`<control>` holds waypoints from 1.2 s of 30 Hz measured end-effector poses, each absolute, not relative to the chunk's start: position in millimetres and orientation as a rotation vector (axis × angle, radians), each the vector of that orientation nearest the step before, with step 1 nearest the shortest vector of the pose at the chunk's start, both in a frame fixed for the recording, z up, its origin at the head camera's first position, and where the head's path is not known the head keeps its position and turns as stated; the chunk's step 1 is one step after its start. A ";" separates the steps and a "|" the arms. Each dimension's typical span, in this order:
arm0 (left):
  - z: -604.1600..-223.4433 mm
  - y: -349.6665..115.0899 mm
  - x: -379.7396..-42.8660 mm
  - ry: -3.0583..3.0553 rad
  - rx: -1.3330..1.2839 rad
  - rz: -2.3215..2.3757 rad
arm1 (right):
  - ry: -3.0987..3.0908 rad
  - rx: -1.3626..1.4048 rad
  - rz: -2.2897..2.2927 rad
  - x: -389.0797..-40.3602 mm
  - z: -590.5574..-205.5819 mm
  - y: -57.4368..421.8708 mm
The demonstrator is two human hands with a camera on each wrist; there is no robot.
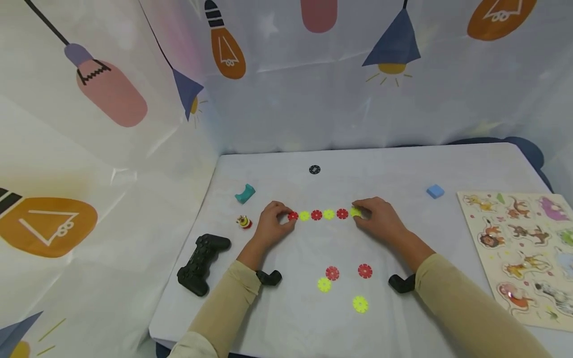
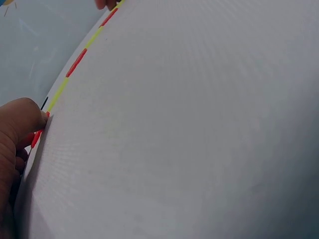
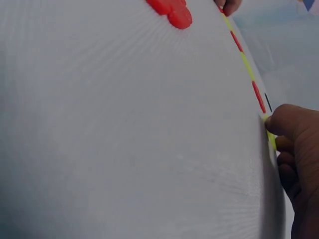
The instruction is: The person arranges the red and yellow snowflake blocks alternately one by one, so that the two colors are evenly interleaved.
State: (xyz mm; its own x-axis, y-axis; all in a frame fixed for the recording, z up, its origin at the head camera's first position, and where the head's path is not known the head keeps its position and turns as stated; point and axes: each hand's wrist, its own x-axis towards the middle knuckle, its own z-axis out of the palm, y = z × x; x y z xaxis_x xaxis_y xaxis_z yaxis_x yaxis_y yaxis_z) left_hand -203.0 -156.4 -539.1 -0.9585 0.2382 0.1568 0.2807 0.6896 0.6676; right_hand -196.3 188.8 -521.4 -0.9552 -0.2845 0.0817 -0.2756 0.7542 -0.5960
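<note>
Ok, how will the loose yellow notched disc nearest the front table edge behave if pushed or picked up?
The loose yellow notched disc will probably slide, not roll: it lies flat on the white table. It's likely light and fairly stiff, since the similar row of discs looks thin and straight edge-on. That thinness may make pinching awkward.

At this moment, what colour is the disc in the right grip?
Yellow; the disc shows best in the head view.
</note>
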 end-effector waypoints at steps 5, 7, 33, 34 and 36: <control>-540.8 -155.7 -203.2 -2.846 -0.420 -1.124 | 2.935 -0.450 -1.002 -192.6 -522.9 190.8; -541.6 -154.7 -203.1 -2.848 -0.415 -1.125 | 2.921 -0.431 -1.011 -188.1 -522.0 192.9; -542.5 -153.9 -204.6 -2.849 -0.416 -1.138 | 2.803 -1.114 -1.067 -107.1 -522.7 212.7; -542.3 -154.2 -204.6 -2.850 -0.411 -1.129 | 2.840 -1.018 -1.060 -113.3 -521.3 212.5; -541.5 -154.9 -204.8 -2.842 -0.407 -1.122 | 2.910 -0.788 -1.069 -129.5 -517.6 213.0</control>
